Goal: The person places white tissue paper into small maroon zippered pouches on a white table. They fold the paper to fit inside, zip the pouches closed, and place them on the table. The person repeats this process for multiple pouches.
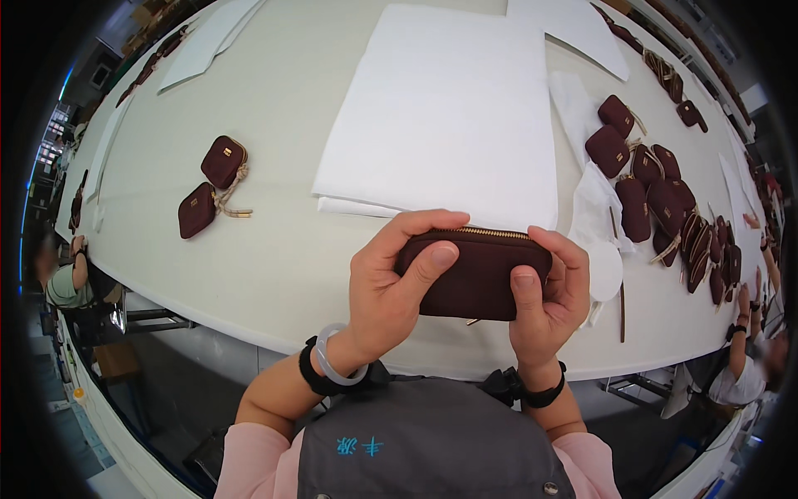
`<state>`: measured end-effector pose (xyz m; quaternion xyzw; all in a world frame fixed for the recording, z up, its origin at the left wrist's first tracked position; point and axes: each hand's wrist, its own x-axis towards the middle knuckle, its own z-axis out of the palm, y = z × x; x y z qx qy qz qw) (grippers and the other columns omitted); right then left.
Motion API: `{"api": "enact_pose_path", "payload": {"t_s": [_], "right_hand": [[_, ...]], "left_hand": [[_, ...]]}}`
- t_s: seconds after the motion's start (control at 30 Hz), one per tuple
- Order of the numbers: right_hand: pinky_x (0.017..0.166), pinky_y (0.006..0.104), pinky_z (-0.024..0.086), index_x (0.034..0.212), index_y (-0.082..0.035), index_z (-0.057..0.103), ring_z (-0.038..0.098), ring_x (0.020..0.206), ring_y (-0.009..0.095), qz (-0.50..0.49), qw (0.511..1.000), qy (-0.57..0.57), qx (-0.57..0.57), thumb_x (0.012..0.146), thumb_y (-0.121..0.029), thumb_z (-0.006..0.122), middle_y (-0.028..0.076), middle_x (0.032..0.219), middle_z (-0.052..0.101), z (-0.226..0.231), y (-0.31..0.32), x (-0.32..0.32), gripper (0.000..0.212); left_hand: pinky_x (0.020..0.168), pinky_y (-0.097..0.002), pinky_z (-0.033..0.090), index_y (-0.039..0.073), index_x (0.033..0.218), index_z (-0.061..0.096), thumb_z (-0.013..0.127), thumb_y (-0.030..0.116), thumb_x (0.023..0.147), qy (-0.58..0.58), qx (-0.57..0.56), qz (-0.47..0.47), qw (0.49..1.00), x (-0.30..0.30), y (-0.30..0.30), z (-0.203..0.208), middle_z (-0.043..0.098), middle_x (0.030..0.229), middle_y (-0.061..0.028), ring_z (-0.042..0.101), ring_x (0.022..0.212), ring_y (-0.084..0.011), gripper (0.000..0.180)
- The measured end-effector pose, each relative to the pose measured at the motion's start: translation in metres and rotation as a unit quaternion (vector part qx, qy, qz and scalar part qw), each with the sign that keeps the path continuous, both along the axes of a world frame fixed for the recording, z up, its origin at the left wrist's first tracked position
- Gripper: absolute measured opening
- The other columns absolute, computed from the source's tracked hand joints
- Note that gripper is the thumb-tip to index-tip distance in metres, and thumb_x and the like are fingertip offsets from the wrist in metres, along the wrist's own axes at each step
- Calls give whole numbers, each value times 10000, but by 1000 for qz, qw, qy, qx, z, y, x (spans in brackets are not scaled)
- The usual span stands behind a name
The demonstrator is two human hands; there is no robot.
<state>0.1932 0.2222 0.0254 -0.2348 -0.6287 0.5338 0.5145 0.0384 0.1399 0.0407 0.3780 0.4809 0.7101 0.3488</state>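
A dark maroon zip pouch (470,287) with a gold-toothed zipper along its upper edge is held up in front of me, over the table's near edge. My left hand (395,279) grips its left end, thumb on the face and fingers behind. At the other end my right hand (553,291) pinches it the same way, thumb low on the face. The zipper looks closed along the stretch that shows; its ends are covered by my fingers. A bit of gold-tipped cord peeks out below the pouch.
White sheets (440,116) are stacked mid-table. Two maroon pouches (223,161) with cords lie to the left. Several more pouches (669,204) are heaped at the right beside crumpled white wrapping (594,204). A thin brown strip (622,314) lies near the front edge. Other people sit at both sides.
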Motion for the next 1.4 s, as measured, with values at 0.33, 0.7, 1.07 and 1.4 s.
{"api": "enact_pose_path", "payload": {"t_s": [0.33, 0.7, 1.07, 1.4], "right_hand": [[764, 197, 472, 1257, 19, 600, 597, 848, 59, 8, 997, 9, -72, 1005, -77, 661, 44, 984, 680, -2, 8, -9, 277], [740, 200, 506, 1237, 8, 591, 649, 838, 81, 53, 973, 31, -220, 1058, -169, 595, 125, 1019, 720, -4, 13, -19, 251], [935, 485, 591, 1283, 4, 509, 680, 1139, 411, 152, 973, 165, 50, 1063, -256, 574, 331, 1262, 644, 4, 10, -13, 347], [984, 495, 576, 1275, -37, 478, 638, 1222, 430, 187, 965, 179, 49, 892, 11, 761, 359, 1311, 593, 7, 1, 0, 479]], "left_hand": [[816, -241, 555, 18, 1245, 675, 539, 256, 1092, -75, -40, -15, 996, -1, 7, -7, 724, 1048, -61, 667, 942, -91, 314], [816, -288, 605, -6, 1301, 603, 461, 339, 1111, -250, -114, -50, 960, -5, 16, -4, 701, 1100, -98, 697, 974, -138, 419], [987, -417, 564, 8, 1281, 458, 525, 376, 1071, 35, 107, -49, 992, 2, -7, 0, 664, 1259, -274, 667, 1181, -311, 429], [912, -368, 598, -53, 1221, 578, 720, 86, 958, 104, 65, -41, 992, 5, -21, 12, 725, 1164, -236, 723, 1072, -275, 330]]}}
